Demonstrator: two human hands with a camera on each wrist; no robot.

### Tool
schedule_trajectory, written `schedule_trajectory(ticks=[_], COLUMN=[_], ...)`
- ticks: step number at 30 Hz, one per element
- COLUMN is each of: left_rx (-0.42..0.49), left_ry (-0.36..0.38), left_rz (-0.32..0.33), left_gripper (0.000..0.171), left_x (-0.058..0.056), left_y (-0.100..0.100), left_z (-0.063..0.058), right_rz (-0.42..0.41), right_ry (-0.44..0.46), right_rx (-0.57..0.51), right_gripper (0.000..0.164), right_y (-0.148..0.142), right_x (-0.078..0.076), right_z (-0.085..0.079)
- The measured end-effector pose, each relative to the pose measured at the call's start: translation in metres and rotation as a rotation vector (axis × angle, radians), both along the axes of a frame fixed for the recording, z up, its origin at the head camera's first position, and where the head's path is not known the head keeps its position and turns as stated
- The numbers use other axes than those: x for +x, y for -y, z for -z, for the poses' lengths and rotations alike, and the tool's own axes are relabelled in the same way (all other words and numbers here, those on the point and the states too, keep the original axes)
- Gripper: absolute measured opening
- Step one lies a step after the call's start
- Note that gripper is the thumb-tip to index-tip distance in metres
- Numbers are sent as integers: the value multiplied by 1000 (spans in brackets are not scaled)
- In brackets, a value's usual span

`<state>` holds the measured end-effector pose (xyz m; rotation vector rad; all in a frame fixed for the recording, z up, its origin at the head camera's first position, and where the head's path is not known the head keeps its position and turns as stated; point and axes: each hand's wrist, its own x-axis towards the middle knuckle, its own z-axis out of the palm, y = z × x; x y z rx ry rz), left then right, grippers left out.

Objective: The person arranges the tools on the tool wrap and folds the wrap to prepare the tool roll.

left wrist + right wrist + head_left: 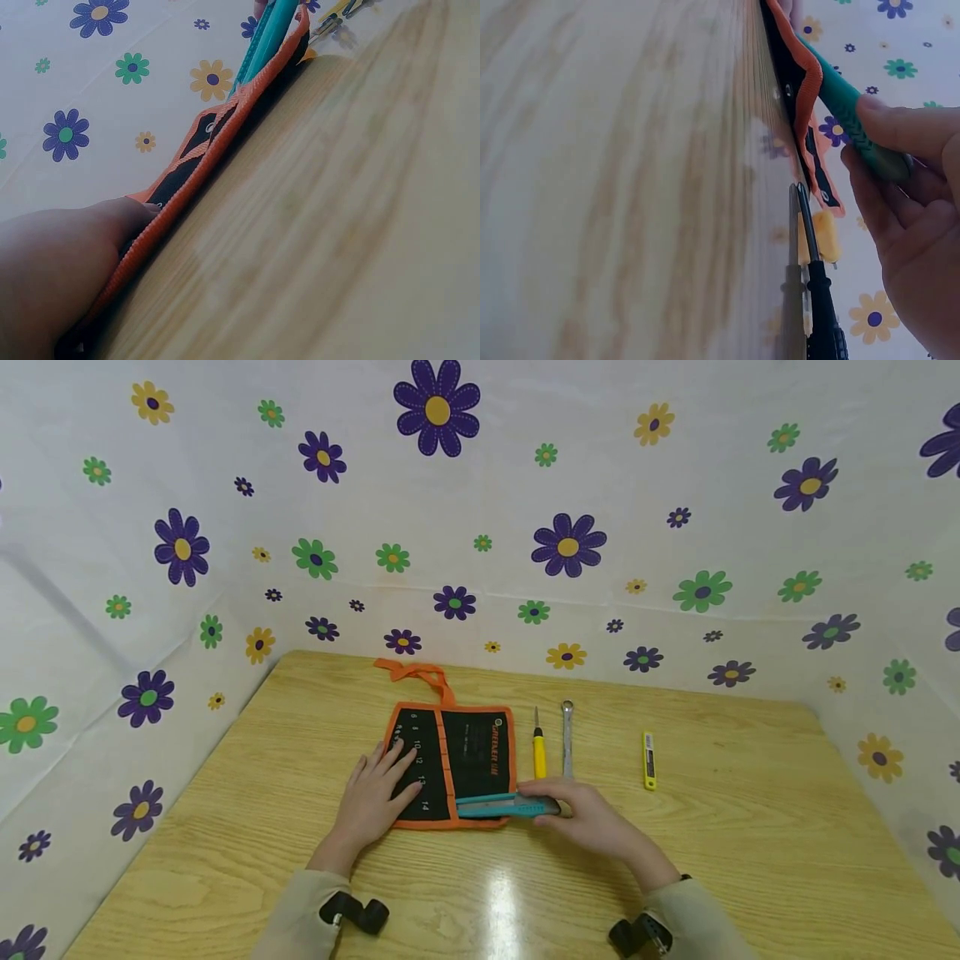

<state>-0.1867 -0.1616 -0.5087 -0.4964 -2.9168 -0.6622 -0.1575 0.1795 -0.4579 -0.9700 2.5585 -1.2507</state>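
Note:
A black tool roll (pixel 468 735) with orange edging and printed sizes lies unrolled on the table. My left hand (pixel 378 797) rests on its left part, fingers spread. With thumb and fingers my right hand (pixel 592 818) grips a long teal tool (pixel 525 807) with a grey part and a ribbed grip, its kind unclear. The tool lies along the roll's lower right, its left end at the orange divider. In the right wrist view my thumb (pixel 896 127) presses the teal grip (pixel 855 131). The left wrist view shows the teal tool (pixel 266 45) above the roll's orange edge (pixel 187 187).
Right of the roll lie a yellow-handled screwdriver (pixel 539 752) and a steel wrench (pixel 567 735). Farther right is a small yellow item (pixel 648 760) with a dark label. An orange tie (pixel 420 672) trails from the roll's top. Flowered white cloth (pixel 480 510) surrounds the table.

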Motion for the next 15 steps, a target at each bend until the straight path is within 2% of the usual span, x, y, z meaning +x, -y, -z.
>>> schedule_trajectory(ticks=[8, 15], left_rx=[-3, -3], left_ry=[-2, -4], left_rz=[-3, 4], left_gripper=[59, 59], left_x=[-1, -1], left_y=[0, 0], left_z=[0, 0], right_rz=[-10, -48], right_ry=[-78, -78], right_rx=[86, 150], right_gripper=[42, 42], right_y=[8, 15], right_x=[-2, -2], right_z=[-1, -4])
